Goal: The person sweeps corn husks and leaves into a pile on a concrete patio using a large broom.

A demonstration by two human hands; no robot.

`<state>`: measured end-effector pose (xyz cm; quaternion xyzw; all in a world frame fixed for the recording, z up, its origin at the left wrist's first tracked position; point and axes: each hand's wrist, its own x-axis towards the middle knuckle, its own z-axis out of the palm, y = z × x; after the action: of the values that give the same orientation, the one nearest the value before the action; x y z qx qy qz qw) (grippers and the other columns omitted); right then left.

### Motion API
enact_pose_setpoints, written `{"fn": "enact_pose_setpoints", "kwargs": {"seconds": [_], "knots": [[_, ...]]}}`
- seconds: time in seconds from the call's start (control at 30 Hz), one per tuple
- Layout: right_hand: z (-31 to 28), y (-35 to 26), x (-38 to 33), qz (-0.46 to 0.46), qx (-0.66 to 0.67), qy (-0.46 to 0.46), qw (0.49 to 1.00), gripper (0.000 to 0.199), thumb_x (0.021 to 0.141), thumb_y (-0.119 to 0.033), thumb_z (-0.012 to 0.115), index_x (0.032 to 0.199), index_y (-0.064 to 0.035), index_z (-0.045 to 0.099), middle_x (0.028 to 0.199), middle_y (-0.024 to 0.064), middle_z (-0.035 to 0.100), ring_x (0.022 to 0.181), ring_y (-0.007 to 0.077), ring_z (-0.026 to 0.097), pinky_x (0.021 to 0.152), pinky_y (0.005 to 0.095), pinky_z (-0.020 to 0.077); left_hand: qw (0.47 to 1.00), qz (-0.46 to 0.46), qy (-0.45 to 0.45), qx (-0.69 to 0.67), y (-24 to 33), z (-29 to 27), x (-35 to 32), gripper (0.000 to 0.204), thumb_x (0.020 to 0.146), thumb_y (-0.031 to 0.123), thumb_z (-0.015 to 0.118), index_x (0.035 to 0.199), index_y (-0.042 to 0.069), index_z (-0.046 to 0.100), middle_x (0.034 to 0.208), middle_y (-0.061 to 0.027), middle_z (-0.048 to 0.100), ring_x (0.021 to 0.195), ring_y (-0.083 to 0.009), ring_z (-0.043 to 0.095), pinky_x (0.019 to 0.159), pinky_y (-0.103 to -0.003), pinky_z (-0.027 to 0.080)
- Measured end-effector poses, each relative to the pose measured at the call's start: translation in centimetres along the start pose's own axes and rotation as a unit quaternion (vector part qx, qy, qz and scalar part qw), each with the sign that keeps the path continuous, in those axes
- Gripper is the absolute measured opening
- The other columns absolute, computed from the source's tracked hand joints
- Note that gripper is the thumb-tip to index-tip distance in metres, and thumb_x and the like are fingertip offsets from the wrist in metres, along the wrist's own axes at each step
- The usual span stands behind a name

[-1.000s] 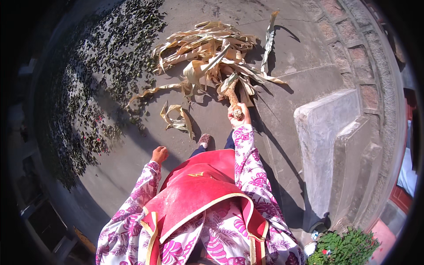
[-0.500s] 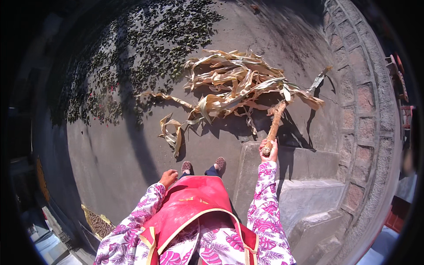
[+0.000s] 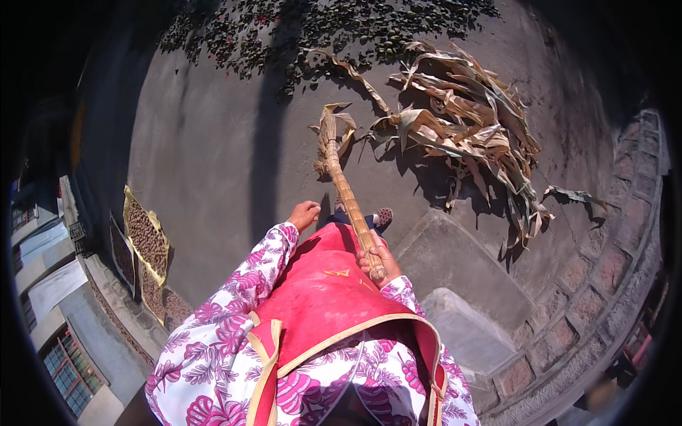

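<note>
A long tan corn stalk (image 3: pixel 346 192) is gripped near its cut lower end by my right hand (image 3: pixel 378 261), in front of the red apron (image 3: pixel 320 284). Its far end, ragged and pale, points up and away to the left. My left hand (image 3: pixel 305 214) hangs free to the left of the stalk, its fingers loosely curled and partly turned from view. On the ground ahead and to the right lies a heap of dry corn leaves (image 3: pixel 469 131). One twisted leaf strip (image 3: pixel 366 85) reaches out leftward from that heap.
Many small dark green pieces (image 3: pixel 341 32) are spread over the ground at the far side. A concrete step block (image 3: pixel 462 266) and a curved stone wall (image 3: pixel 590 305) stand at the right. A sheet edged in yellow holds brown nut-like pieces (image 3: pixel 145 238) at the left.
The view has turned left. My right hand has brought the corn stalk away from the leaf heap, across in front of my body. My left hand stays near my left side.
</note>
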<state>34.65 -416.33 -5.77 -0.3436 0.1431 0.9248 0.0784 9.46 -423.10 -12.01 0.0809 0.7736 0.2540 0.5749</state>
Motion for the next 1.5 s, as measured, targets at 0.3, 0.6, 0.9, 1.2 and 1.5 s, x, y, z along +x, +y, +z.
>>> {"fn": "enact_pose_setpoints", "kwargs": {"seconds": [0.3, 0.6, 0.9, 1.2, 1.5], "knots": [[4.2, 1.8, 21.0, 0.085, -0.198, 0.112, 0.97, 0.064, 0.07, -0.008, 0.05, 0.121, -0.026, 0.016, 0.069, 0.0122, 0.048, 0.051, 0.0197, 0.05, 0.038, 0.029, 0.0424, 0.985, -0.09, 0.114, -0.092, -8.8, -7.8, -3.1, 0.02, 0.074, 0.017, 0.049, 0.087, 0.003, 0.054, 0.071, -0.0038, 0.054, 0.059, -0.0116, 0.052, 0.049, -0.022, 0.041], [-0.8, -14.3, 8.6, -0.139, 0.034, 0.074, 0.987, 0.024, 0.071, -0.014, 0.05, 0.092, -0.0068, 0.041, 0.076, 0.0163, 0.047, 0.052, 0.0179, 0.047, 0.043, 0.0241, 0.0434, 0.988, -0.096, 0.097, -0.079, -10.4, -7.2, -2.1, 0.025, 0.072, 0.02, 0.049, 0.09, 0.003, 0.054, 0.072, -0.0042, 0.054, 0.059, -0.0128, 0.053, 0.05, -0.024, 0.041], [1.6, -29.8, 0.4, -0.396, -0.093, 0.193, 0.893, 0.018, 0.072, -0.014, 0.049, 0.076, 0.0023, 0.044, 0.061, 0.0087, 0.047, 0.052, 0.0158, 0.049, 0.046, 0.0248, 0.0458, 0.99, -0.011, 0.019, -0.141, -4.0, -3.2, -1.4, 0.027, 0.074, 0.019, 0.048, 0.094, 0.0, 0.052, 0.078, -0.0057, 0.054, 0.064, -0.0119, 0.051, 0.057, -0.024, 0.041], [1.1, -15.4, 0.0, -0.349, -0.045, 0.111, 0.93, 0.048, 0.075, -0.012, 0.045, 0.117, -0.0249, 0.026, 0.072, 0.009, 0.045, 0.055, 0.0158, 0.046, 0.045, 0.0253, 0.0424, 0.992, -0.077, 0.098, -0.027, -11.3, -6.0, -0.7, 0.026, 0.074, 0.02, 0.048, 0.087, -0.001, 0.054, 0.074, -0.0102, 0.056, 0.058, -0.0162, 0.055, 0.057, -0.027, 0.044], [1.3, 4.0, 11.1, 0.123, -0.166, 0.096, 0.974, 0.066, 0.072, -0.008, 0.042, 0.127, -0.0248, 0.008, 0.069, 0.0108, 0.047, 0.048, 0.0152, 0.046, 0.039, 0.0244, 0.0403, 0.98, -0.085, 0.074, -0.166, -9.5, -5.3, -2.0, 0.026, 0.074, 0.017, 0.048, 0.093, 0.001, 0.053, 0.074, -0.0041, 0.054, 0.062, -0.0118, 0.051, 0.054, -0.024, 0.04]]}}
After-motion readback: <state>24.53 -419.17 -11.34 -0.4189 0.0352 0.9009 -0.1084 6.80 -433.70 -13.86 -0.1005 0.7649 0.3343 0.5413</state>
